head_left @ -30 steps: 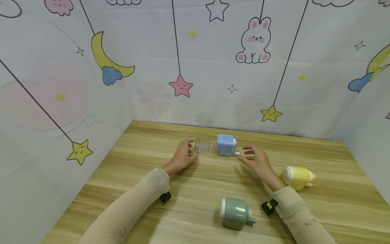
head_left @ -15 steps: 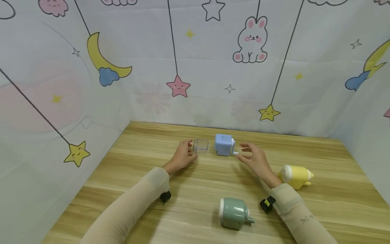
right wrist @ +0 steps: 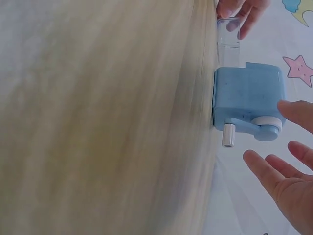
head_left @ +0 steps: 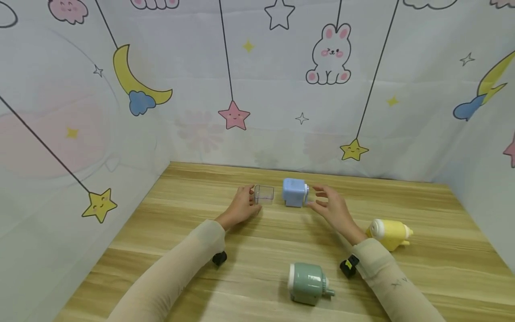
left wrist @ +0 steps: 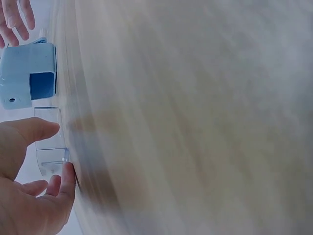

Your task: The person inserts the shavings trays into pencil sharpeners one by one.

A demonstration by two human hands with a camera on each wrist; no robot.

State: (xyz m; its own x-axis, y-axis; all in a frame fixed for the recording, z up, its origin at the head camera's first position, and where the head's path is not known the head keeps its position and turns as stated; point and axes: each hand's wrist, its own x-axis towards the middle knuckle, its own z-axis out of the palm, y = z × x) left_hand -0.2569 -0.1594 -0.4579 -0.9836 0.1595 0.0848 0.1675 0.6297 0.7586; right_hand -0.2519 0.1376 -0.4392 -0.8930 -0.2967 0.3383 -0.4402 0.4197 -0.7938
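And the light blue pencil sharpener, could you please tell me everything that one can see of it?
The light blue pencil sharpener is a rounded, boxy, plastic-looking body standing upright on the wood-grain table. Its left side shows a small round hole above an open, drawerless cavity; its right side carries a blue crank arm with a white handle and white collar. The clear drawer lies apart to its left. The right hand is at the crank; whether it touches is unclear.
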